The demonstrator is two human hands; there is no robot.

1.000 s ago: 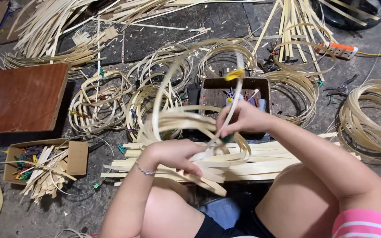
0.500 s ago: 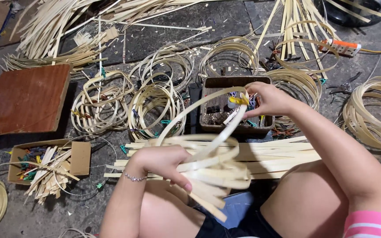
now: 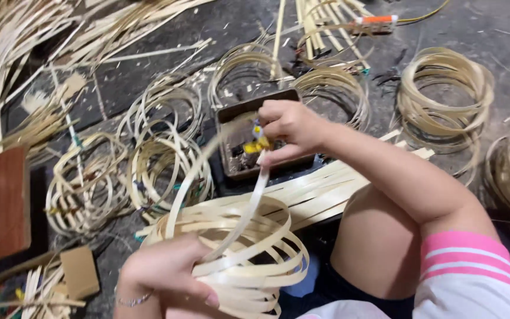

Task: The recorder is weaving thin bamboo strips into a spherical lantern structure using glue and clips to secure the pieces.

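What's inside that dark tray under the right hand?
The dark tray holds a jumble of small dark bits and some yellow pieces near the right hand. That hand and a bamboo strip cover its right half, so the rest is hidden.

Open cardboard box (image 3: 78,269), lower left, perhaps brown

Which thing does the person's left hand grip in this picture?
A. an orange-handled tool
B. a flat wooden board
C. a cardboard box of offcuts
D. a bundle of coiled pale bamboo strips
D: the left hand closes around the bundle of coiled strips in the lap, while the right hand pinches one strip end above the dark tray.
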